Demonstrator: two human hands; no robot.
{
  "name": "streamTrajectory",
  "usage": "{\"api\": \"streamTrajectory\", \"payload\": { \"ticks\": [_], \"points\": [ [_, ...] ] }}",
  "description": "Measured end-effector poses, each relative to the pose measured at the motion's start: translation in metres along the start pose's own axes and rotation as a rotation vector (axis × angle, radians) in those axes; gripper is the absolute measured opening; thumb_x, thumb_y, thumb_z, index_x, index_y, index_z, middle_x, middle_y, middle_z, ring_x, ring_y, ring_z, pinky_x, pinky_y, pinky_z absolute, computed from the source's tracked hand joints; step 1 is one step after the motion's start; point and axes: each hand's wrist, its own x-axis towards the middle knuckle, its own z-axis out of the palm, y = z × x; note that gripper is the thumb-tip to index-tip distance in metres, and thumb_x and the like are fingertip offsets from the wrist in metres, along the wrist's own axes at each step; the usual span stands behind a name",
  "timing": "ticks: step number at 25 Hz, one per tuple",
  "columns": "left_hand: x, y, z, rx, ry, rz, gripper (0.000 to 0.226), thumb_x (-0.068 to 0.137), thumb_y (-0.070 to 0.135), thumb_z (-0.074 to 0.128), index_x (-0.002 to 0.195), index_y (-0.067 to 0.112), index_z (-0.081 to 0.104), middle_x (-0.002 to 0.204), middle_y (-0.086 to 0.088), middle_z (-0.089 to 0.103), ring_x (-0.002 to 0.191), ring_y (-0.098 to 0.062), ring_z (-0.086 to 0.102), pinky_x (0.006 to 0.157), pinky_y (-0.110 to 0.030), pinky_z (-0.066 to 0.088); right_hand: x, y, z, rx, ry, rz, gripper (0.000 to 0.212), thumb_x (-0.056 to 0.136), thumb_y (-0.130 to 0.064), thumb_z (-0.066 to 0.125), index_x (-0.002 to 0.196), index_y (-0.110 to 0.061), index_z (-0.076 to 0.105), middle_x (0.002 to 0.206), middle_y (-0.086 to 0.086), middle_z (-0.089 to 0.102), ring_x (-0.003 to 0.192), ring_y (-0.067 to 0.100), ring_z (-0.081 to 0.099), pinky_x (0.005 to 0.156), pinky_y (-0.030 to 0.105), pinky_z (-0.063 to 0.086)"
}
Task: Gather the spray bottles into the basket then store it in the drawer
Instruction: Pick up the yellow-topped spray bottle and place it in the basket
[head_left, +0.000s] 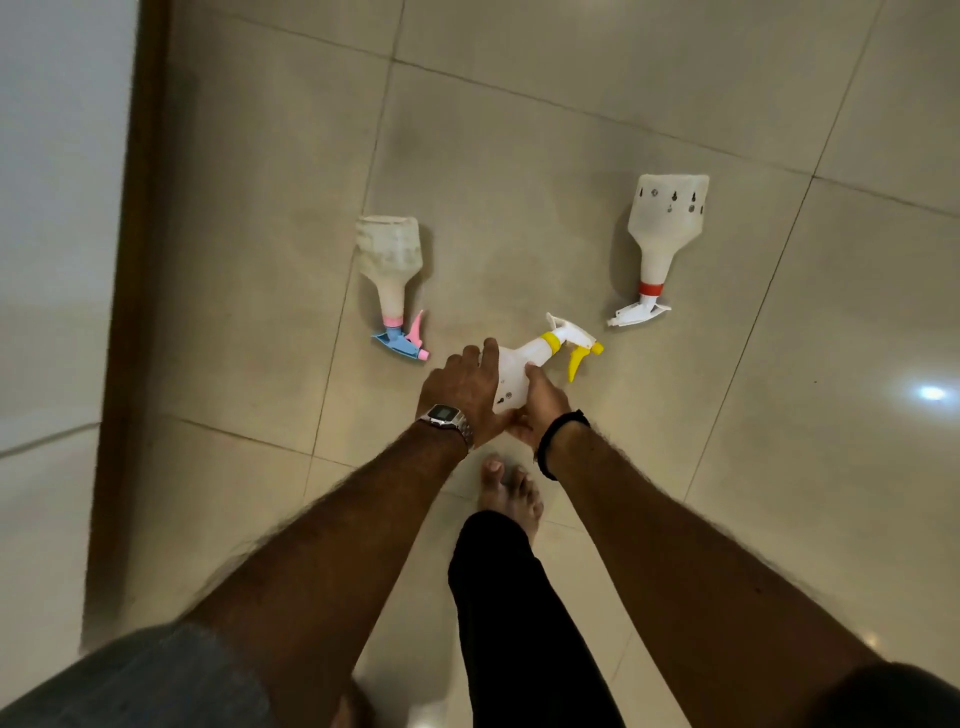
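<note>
Three white spray bottles are over the tiled floor. Both hands wrap the body of the yellow-nozzle bottle (540, 353): my left hand (465, 389), with a wristwatch, covers its left side, and my right hand (540, 405), with a black wristband, grips its right side and base. Its nozzle points up and to the right. The bottle with a pink and blue nozzle (389, 260) lies to the left. To the right rests the bottle with a red collar and white nozzle (665, 223). No basket or drawer is in view.
The floor is beige tile (571, 104). A brown wooden edge (135, 260) and a pale wall run down the left side. My bare foot (509, 493) and black trouser leg stand just below the hands.
</note>
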Motion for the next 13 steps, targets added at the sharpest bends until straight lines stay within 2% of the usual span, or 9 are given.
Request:
{"api": "streamTrajectory", "payload": {
  "ticks": [3, 5, 7, 9, 13],
  "points": [
    [-0.036, 0.008, -0.025, -0.047, -0.008, -0.036, 0.107, 0.073, 0.064, 0.072, 0.151, 0.011, 0.021, 0.134, -0.012, 0.051, 0.115, -0.029, 0.058, 0.085, -0.042, 0.052, -0.031, -0.003, -0.001, -0.026, -0.007, 0.01, 0.053, 0.098, -0.047, 0.051, 0.136, -0.01, 0.055, 0.127, 0.016, 0.067, 0.11, 0.036, 0.068, 0.092, 0.049, 0.056],
    [-0.065, 0.01, -0.044, -0.094, 0.003, -0.054, 0.106, 0.073, 0.063, 0.071, 0.151, 0.012, 0.02, 0.134, -0.011, 0.048, 0.115, -0.029, 0.057, 0.085, -0.042, 0.051, -0.056, -0.006, 0.004, -0.105, 0.001, -0.001, 0.06, 0.094, -0.056, 0.055, 0.132, -0.01, 0.058, 0.125, 0.016, 0.068, 0.11, 0.038, 0.067, 0.099, 0.053, 0.053],
    [-0.096, 0.01, -0.062, -0.136, 0.018, -0.078, 0.103, 0.074, 0.062, 0.071, 0.15, 0.015, 0.02, 0.135, -0.01, 0.046, 0.116, -0.028, 0.056, 0.085, -0.042, 0.052, -0.084, -0.005, 0.01, -0.209, 0.019, -0.029, 0.062, 0.087, -0.063, 0.06, 0.12, -0.011, 0.063, 0.114, 0.013, 0.072, 0.104, 0.035, 0.07, 0.099, 0.052, 0.054],
    [-0.129, 0.005, -0.074, -0.209, 0.023, -0.12, 0.102, 0.074, 0.061, 0.073, 0.15, 0.017, 0.02, 0.136, -0.01, 0.044, 0.117, -0.028, 0.055, 0.086, -0.042, 0.054, -0.112, 0.002, 0.017, -0.308, 0.02, -0.064, 0.066, 0.081, -0.066, 0.064, 0.116, -0.011, 0.066, 0.104, 0.01, 0.074, 0.098, 0.033, 0.071, 0.097, 0.05, 0.055],
    [-0.194, -0.011, -0.091, -0.408, 0.069, -0.195, 0.1, 0.074, 0.062, 0.07, 0.15, 0.02, 0.02, 0.14, -0.007, 0.042, 0.119, -0.026, 0.054, 0.09, -0.042, 0.055, -0.176, 0.025, 0.033, -0.545, 0.039, -0.127, 0.084, 0.066, -0.078, 0.062, 0.122, -0.015, 0.062, 0.111, 0.009, 0.072, 0.102, 0.031, 0.068, 0.099, 0.049, 0.053]
  ]
}}
